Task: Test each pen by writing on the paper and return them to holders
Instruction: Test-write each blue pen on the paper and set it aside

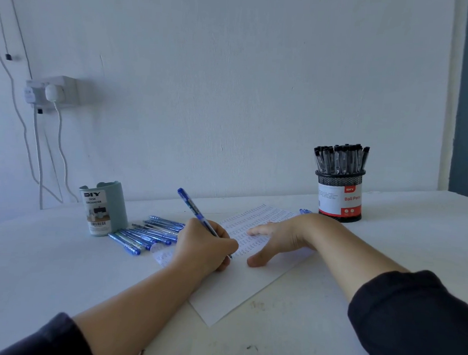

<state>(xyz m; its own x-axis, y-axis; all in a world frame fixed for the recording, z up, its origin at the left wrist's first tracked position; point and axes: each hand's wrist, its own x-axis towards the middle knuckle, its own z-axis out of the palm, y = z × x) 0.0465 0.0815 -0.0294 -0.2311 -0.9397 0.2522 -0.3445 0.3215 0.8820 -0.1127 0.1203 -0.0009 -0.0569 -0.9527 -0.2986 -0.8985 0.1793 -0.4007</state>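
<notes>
Left hand (pixel 204 244) fingers curled tight round a blue pen (pixel 194 210), writing grip, tip down on the paper (pixel 247 286) just by the knuckles, cap end tilted up and away toward the wall. Right hand (pixel 281 236) flat on the same sheet, fingers straight and spread, thumb out toward the near edge, holding nothing, pinning the paper down. Paper lies skewed on the white counter (pixel 389 243), one corner pointing at the viewer; far half covered in rows of small blue scribbles, near half blank. Both forearms bare, dark sleeves (pixel 416 326) pushed up at the frame edges. Just left of the left hand: loose pile of blue pens (pixel 146 233) lying flat on the counter, roughly parallel, some touching the paper's left corner. Beyond the pile, touching or nearly so, a pale green desk organizer (pixel 103 212), upright, label facing the camera; can't see its contents from this angle. Right of the paper, well apart from the green one, a black mesh holder (pixel 339 197) with red-and-white "Ball Pens" label, packed with black-capped pens (pixel 339 158) standing upright. A bit of blue (pixel 305 211) shows on the counter between that holder and the right wrist, too small to tell. Wall socket (pixel 53 91) with plugs and cables at far left.
</notes>
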